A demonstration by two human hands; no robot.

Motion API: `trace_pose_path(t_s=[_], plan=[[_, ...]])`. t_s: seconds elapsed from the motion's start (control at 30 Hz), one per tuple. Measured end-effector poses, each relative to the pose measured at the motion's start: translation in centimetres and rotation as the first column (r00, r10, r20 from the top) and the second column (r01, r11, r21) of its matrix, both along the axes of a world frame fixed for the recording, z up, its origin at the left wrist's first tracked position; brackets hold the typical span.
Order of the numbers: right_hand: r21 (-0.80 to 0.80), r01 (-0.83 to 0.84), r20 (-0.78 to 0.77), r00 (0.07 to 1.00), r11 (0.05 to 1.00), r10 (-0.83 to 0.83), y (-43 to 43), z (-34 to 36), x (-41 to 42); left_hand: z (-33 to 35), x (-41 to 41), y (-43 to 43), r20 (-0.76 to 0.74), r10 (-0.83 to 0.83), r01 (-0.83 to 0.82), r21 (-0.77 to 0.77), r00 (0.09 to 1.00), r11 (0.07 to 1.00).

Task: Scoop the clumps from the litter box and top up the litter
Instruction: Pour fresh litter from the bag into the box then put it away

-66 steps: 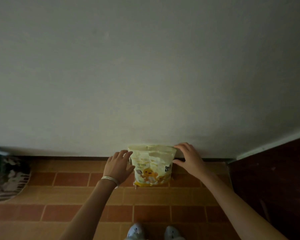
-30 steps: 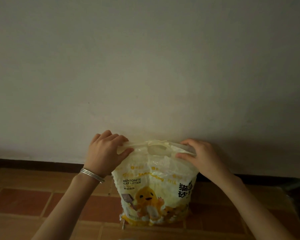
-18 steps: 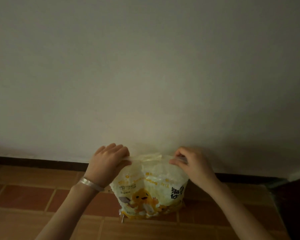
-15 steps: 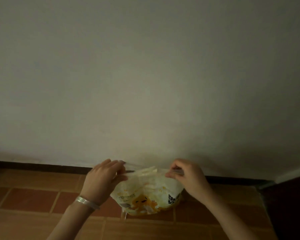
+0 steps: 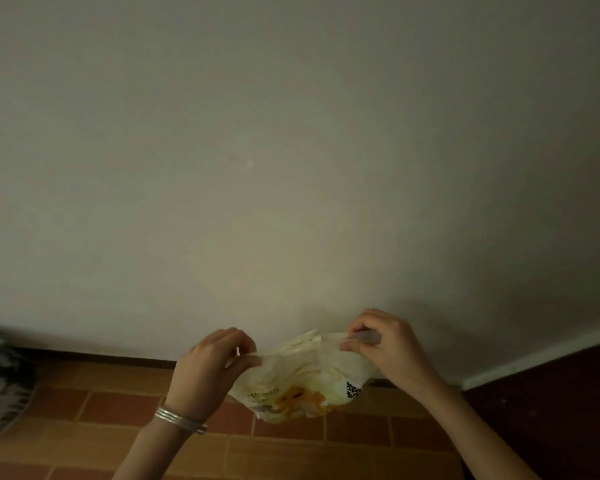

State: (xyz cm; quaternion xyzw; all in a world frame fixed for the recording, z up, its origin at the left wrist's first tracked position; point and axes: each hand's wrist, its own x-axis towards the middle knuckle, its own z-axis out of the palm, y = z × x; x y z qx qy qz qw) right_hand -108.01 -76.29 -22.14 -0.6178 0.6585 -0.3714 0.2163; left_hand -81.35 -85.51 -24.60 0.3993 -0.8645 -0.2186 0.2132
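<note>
At 6 o'clock, left hand (image 5: 208, 372) and right hand (image 5: 385, 348) pinch the litter bag (image 5: 302, 386) top. Likely opening it to pour.

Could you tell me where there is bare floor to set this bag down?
Bare tiles lie between the forearms below the litter bag, and between the left hand and the dark patterned thing at the left edge. It is crowded at the wall, where that hand and the right hand pinch the bag's top.
</note>
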Motion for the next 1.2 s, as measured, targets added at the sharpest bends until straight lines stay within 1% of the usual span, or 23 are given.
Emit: trace_pose_path(t_s=[0.1,0.23,0.33,0.4,0.53,0.63,0.8,0.93,1.07,1.2], plan=[[-0.037,-0.006,0.056,0.998,0.999,0.008,-0.1,8.1,0.8,8.1,0.8,-0.1,-0.044,-0.003,0.002,-0.024,0.999,1.0],[-0.098,-0.046,0.043,0.998,0.994,0.05,0.1,17.4,2.1,17.6,2.2,0.3,-0.054,-0.004,-0.001,-0.087,0.999,0.996],[-0.133,-0.072,0.022,0.997,0.988,0.076,0.1,22.2,2.9,22.9,3.5,0.8,-0.048,0.008,-0.014,-0.128,0.999,0.992],[-0.144,-0.092,0.022,0.995,0.985,0.096,0.2,24.4,3.4,25.2,4.3,1.4,-0.052,0.031,-0.038,-0.125,0.998,0.991],[-0.177,-0.131,0.006,0.991,0.975,0.134,0.4,26.7,4.7,27.3,5.9,3.2,-0.066,0.097,-0.104,-0.101,0.993,0.989],[-0.177,-0.217,0.03,0.974,0.96,0.226,0.4,28.0,7.0,28.5,8.4,5.2,-0.072,0.189,-0.195,-0.102,0.979,0.975],[-0.193,-0.364,-0.091,0.931,0.911,0.353,-1.0,29.5,12.1,29.6,13.6,8.4,-0.07,0.344,-0.35,-0.106,0.936,0.931],[-0.182,-0.49,-0.128,0.871,0.852,0.474,-2.3,30.1,17.6,29.8,18.8,10.9,-0.094,0.462,-0.47,-0.113,0.882,0.875],[-0.156,-0.6,-0.159,0.799,0.784,0.58,-3.1,30.2,24.1,30.0,24.8,13.0,-0.083,0.553,-0.559,-0.144,0.829,0.817],[-0.126,-0.683,-0.256,0.723,0.72,0.641,-3.7,29.4,31.4,30.1,31.4,14.7,-0.035,0.642,-0.64,-0.131,0.766,0.757]])
